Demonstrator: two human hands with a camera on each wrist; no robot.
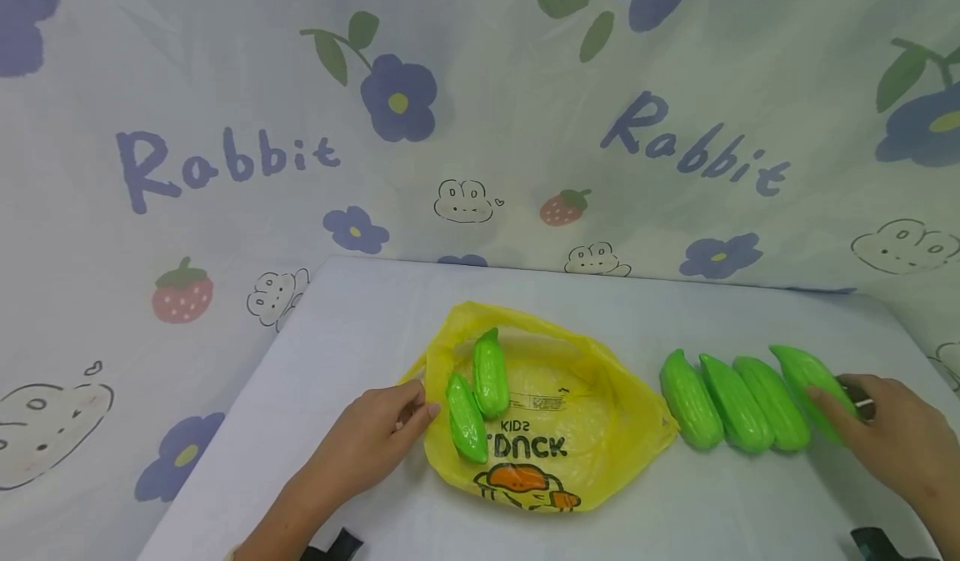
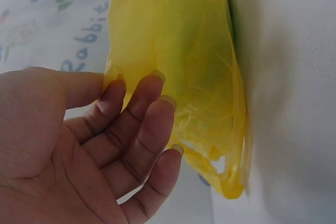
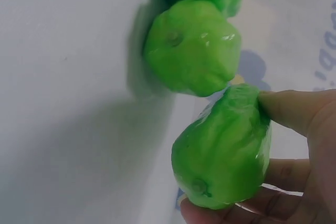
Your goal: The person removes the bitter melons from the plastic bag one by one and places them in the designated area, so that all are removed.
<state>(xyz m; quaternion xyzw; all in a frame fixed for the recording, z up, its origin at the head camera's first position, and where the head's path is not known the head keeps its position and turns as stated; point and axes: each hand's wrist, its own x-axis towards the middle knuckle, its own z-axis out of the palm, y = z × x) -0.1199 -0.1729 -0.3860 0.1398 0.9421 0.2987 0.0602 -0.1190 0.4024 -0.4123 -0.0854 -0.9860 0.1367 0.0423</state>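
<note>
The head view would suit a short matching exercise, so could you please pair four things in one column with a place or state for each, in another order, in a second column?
Things:
1. Yellow bag
2. Left hand
3. Right hand
4. Three green pieces

Places and states:
A. Grips a single green piece
B. Side by side on the white table, to the right of the bag
C. Pinches the bag's edge
D. Mouth open, with two green pieces inside

Right pairs: 1-D, 2-C, 3-A, 4-B.
</note>
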